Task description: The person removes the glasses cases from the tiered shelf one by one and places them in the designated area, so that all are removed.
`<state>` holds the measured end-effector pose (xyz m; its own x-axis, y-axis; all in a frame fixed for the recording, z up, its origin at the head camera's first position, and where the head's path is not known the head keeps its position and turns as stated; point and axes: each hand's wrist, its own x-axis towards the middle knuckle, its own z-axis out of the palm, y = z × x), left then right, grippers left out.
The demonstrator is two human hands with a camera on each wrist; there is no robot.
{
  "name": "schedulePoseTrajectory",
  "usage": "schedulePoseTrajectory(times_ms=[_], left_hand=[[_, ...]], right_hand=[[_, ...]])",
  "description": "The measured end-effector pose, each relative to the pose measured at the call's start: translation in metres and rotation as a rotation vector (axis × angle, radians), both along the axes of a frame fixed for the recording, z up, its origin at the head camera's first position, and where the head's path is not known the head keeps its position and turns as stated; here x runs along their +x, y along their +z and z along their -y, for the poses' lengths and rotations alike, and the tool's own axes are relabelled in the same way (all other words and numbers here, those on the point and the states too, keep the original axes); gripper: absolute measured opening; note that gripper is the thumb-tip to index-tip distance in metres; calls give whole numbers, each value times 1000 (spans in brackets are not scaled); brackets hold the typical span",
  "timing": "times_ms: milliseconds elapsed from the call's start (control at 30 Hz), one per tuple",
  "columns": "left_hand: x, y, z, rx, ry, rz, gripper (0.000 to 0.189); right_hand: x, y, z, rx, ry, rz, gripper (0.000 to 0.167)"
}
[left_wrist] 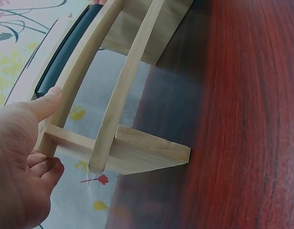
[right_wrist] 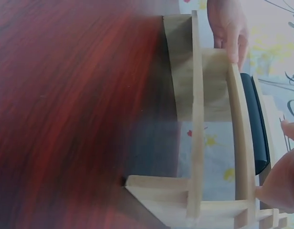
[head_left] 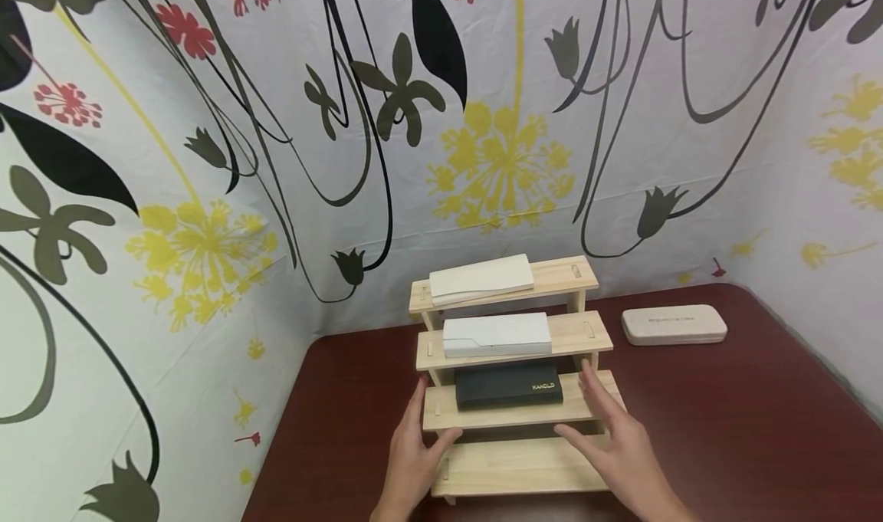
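Note:
A pale wooden stepped rack (head_left: 520, 464) with several tiers stands on the table. My left hand (head_left: 411, 461) grips the left end of the second tier from the front, thumb (left_wrist: 51, 98) on its front edge and fingertips (left_wrist: 51, 169) curled at the side. At the same tier's right end is my right hand (head_left: 624, 445), fingers extended and thumb spread, the thumb right at the board's edge in the right wrist view. A dark case (head_left: 507, 385) with gold lettering lies on that tier between the hands. Above it are a white case (head_left: 497, 336) and a cream case (head_left: 483, 278), each on its own tier.
A beige oblong case (head_left: 674, 325) lies on the dark red-brown table (head_left: 752, 430), right of the rack. Floral-patterned fabric (head_left: 483, 70) hangs behind the table and along both sides. The bottom tier of the rack faces the table's front.

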<state>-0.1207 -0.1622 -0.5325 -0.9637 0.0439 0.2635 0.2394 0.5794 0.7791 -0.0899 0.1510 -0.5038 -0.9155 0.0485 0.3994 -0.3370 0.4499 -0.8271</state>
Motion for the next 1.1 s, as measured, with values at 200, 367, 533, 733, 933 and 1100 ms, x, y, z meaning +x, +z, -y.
schedulePoseTrajectory(times_ms=[200, 367, 533, 733, 933, 1100], left_hand=[[0, 0, -1, -14, 17, -7, 101], [-1, 1, -2, -15, 22, 4, 101], [-1, 0, -2, -6, 29, 4, 98], [-1, 0, -1, 8, 29, -8, 96], [-2, -1, 0, 17, 26, -10, 95], [-2, 0, 0, 26, 32, -12, 94]], right_hand=[[-4, 6, 3, 73, -12, 62, 93], [-12, 11, 5, 95, 7, 93, 90], [-18, 14, 7, 99, 38, 126, 90], [-21, 18, 9, 105, 67, 152, 89], [-24, 19, 12, 107, 60, 157, 89], [-28, 20, 14, 120, 41, 150, 89]])
